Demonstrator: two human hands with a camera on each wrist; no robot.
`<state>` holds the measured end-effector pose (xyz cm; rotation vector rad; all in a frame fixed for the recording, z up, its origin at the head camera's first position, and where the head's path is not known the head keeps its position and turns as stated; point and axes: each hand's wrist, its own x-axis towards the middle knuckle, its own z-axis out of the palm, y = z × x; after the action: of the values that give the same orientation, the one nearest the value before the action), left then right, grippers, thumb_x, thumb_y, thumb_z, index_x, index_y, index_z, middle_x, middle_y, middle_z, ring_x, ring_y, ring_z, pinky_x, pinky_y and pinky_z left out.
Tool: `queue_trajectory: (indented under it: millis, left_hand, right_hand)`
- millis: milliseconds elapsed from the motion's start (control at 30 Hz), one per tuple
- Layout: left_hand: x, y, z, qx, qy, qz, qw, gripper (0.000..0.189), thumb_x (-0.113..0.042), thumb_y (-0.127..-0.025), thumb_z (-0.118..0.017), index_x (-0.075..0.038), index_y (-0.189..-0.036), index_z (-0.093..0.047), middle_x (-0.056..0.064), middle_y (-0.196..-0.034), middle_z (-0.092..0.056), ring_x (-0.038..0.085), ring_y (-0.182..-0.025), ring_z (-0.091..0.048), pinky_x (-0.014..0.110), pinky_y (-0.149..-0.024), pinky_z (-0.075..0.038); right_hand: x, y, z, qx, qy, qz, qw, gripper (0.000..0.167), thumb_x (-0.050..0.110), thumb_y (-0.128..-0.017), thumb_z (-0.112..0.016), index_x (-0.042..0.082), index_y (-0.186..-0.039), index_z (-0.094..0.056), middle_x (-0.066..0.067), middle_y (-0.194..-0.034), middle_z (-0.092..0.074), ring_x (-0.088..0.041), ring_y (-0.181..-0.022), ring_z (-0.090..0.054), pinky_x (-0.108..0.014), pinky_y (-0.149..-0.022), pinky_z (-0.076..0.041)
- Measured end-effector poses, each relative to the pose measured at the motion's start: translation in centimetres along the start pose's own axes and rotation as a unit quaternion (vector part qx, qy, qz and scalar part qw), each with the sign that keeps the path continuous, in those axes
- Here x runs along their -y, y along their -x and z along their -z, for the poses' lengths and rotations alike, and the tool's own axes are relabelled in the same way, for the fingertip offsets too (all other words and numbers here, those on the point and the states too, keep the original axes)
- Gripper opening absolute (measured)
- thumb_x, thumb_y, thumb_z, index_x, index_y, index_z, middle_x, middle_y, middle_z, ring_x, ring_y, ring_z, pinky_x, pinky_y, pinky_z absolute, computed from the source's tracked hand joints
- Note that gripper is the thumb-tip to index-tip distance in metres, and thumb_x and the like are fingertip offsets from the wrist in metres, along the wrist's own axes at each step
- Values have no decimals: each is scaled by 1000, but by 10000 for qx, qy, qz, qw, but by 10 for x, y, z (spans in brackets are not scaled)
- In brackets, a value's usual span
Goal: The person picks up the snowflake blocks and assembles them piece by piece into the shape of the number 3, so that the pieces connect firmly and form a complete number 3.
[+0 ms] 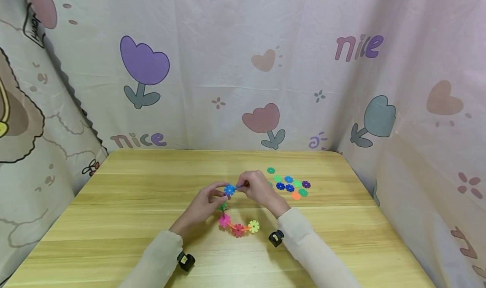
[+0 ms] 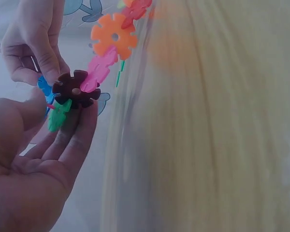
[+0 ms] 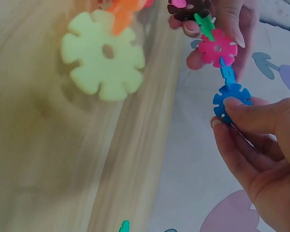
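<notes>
A chain of slotted plastic snowflake discs runs between my hands and down toward the table. My left hand (image 1: 203, 203) grips its upper part, fingers around the pink disc (image 3: 218, 48) and green disc (image 2: 59, 116). Between thumb and fingers, my right hand (image 1: 260, 189) pinches the blue disc (image 3: 224, 107) at the chain's end. Another blue disc (image 3: 227, 74), seen edge-on in the right wrist view, links it to the pink one. Below the left hand come a dark brown disc (image 2: 76, 90), a pink one, an orange disc (image 2: 114, 36) and a red disc (image 1: 238, 230), then the pale yellow disc (image 1: 253, 226).
Beyond my right hand, several loose discs lie on the wooden table (image 1: 152, 174), among them a purple disc (image 1: 306, 184), an orange disc (image 1: 296, 195) and a green disc (image 1: 271, 170). A printed curtain (image 1: 209, 47) hangs behind the table's far edge.
</notes>
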<state>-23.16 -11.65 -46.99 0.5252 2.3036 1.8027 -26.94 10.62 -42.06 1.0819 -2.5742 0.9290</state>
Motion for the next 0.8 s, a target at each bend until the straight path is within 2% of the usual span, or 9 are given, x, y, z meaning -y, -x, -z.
queue_trajectory:
  millis: [233,367,567,667,800]
  left_hand:
    - [-2,-1,-3,-134,-87,-52,9999,41,-4,-103,-60,-7,-144,-57,25,-117,-73,34,-101,-75,32,-81,-64]
    - [-6,0,-4,-207,-164,-11,9997,40,-5,-102,-63,-7,-141,-59,23,-115,-74,32,-100,-75,32,-79,-64]
    - [-6,1,-3,-205,-363,4,9991,40,-10,-102,-64,-10,-142,-60,22,-117,-73,26,-99,-75,33,-81,-64]
    - [-6,1,-2,-213,-420,71,9989,40,-12,-102,-65,-15,-142,-60,18,-118,-73,24,-100,-75,33,-82,-64]
    - [-5,2,-1,-208,-464,117,9986,40,-15,-102,-65,-19,-141,-60,16,-119,-73,24,-102,-74,35,-85,-63]
  right_hand:
    - [5,1,-1,-130,313,281,9990,10,-7,-85,-79,2,-81,-77,-9,-81,-76,-18,-72,-73,-16,-67,-58]
    - [3,2,-3,-105,330,382,9987,11,-8,-85,-78,2,-81,-77,-9,-80,-75,-18,-72,-72,-18,-67,-59]
    - [-1,3,0,176,24,239,9996,6,-4,-88,-77,2,-86,-77,-9,-85,-76,-18,-77,-73,-18,-73,-60]
    - [-2,5,7,426,-42,56,9991,5,-1,-89,-77,3,-92,-77,-9,-92,-78,-18,-84,-75,-22,-78,-62]
    - [-5,10,23,789,-144,-266,9964,12,-1,-89,-77,3,-101,-77,-11,-100,-78,-21,-92,-75,-25,-82,-62]
